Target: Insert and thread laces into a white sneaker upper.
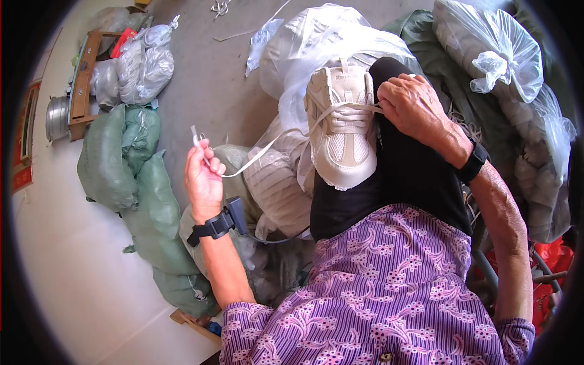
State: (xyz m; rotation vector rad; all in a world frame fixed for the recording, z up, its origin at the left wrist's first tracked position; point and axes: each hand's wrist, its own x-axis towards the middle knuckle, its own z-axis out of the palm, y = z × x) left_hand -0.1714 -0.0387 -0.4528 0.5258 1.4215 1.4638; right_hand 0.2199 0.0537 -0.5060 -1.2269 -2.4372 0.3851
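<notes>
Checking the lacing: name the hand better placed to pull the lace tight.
Probably left: the left hand pinches the free end of the lace, while the right hand steadies the white shoe at the eyelets.

- The grey concrete floor [207,79] carries everything.
- Bulging green woven sacks [131,176] lie on it at the left.
- Clear plastic bags of white stuff [146,61] rest beside a low wooden stool [82,85].
- A loose white lace scrap [220,7] lies at the top.
</notes>
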